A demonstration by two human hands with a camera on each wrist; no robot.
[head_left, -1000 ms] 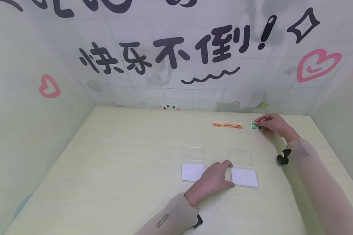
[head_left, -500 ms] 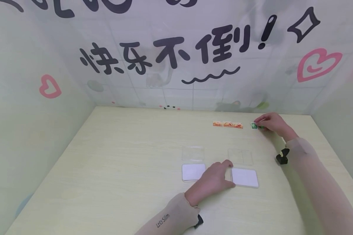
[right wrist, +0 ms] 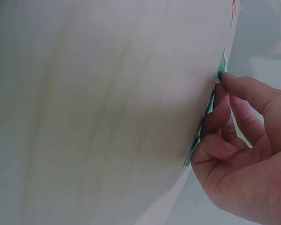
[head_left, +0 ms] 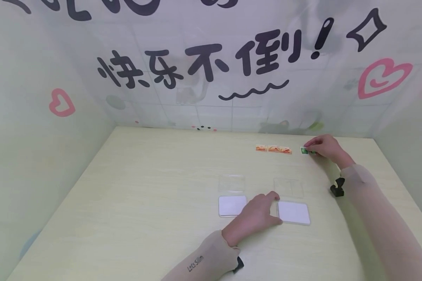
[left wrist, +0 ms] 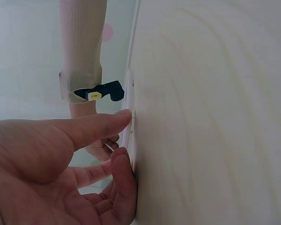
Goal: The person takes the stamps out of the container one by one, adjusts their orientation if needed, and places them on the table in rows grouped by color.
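My right hand (head_left: pixel 325 147) is at the far right of the table, over a short row of small green stamp-like pieces (head_left: pixel 304 150). In the right wrist view, thumb and index finger pinch the edge of one green piece (right wrist: pixel 222 64), while more green pieces lie under the curled fingers. My left hand (head_left: pixel 254 212) holds the left end of a flat clear case with a white insert (head_left: pixel 293 212), thumb at the near corner and index finger at the far one. In the left wrist view, that case shows edge-on beyond the thumb.
Left of the green pieces lies a row of orange stamp-like pieces (head_left: pixel 274 149). A second white-filled case (head_left: pixel 232 205) is partly behind my left hand. Two transparent lids (head_left: pixel 231 183) lie beyond the cases. A printed back wall (head_left: pixel 204 113) borders the table.
My right fingertips have shifted slightly left and cover more of the leftmost green piece. The left hand and both cases stay in place; the view has drifted slightly.
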